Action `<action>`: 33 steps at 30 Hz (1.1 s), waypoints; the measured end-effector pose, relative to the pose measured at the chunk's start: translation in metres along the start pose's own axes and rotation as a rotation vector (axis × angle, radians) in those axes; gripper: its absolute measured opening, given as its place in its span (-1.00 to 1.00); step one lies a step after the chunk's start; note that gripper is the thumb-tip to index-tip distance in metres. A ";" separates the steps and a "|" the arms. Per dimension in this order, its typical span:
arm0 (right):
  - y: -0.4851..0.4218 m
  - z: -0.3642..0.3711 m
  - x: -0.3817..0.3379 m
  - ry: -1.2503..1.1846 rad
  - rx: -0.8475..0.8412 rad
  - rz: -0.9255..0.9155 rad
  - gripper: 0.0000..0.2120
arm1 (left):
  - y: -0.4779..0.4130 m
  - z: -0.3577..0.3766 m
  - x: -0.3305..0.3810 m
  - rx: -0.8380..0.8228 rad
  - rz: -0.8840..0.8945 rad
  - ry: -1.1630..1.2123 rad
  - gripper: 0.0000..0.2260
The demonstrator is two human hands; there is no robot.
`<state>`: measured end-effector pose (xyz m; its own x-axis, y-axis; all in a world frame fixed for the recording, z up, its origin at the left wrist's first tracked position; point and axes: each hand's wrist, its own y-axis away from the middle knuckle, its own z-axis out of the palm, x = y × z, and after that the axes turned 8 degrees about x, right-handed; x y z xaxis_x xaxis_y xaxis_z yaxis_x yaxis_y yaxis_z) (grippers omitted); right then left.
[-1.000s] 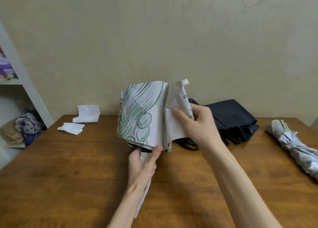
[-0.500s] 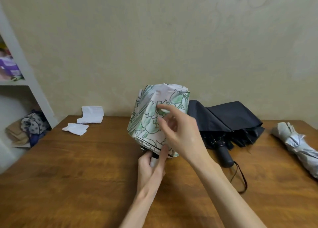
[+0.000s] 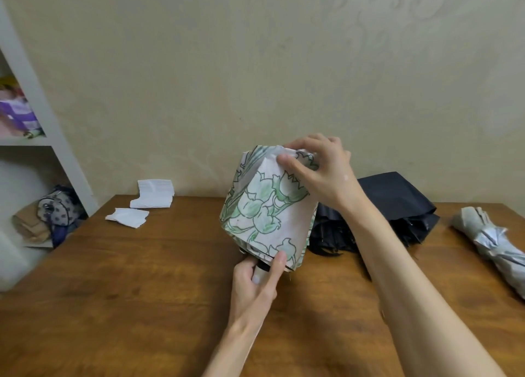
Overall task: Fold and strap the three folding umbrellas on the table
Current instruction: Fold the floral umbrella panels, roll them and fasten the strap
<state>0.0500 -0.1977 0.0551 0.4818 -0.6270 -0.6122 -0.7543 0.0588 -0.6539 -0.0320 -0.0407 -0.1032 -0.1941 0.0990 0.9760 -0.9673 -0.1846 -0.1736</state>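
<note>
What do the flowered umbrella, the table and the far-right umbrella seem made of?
The flowered umbrella: thin matte fabric, creasing softly. The table: wood or veneer, low sheen, grain visible. The grey umbrella: fabric, probably silver-coated; its crinkles glint.

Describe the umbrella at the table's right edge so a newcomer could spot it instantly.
Follow the wooden table to its right edge. Beyond the black umbrella lies the silver-grey umbrella. It alone is rolled into a narrow, shiny bundle; the black one sprawls loose.
</note>
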 end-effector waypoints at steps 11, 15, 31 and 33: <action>-0.017 0.023 0.007 0.188 -0.002 -0.019 -0.51 | 0.001 0.002 0.002 -0.001 0.016 0.028 -0.61; -0.021 0.025 0.005 0.182 0.032 0.084 -0.54 | 0.002 0.001 0.002 0.043 0.071 0.011 -0.53; -0.013 0.031 -0.006 0.168 0.223 0.215 -0.75 | 0.006 0.009 0.008 0.019 -0.037 -0.228 -0.32; -0.012 0.033 -0.007 0.193 0.227 0.230 -0.76 | 0.007 0.010 0.005 0.070 -0.007 -0.250 -0.32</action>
<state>0.0706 -0.1685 0.0523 0.2021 -0.7111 -0.6735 -0.7045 0.3721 -0.6043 -0.0378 -0.0515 -0.0979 -0.1328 -0.1428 0.9808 -0.9531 -0.2530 -0.1659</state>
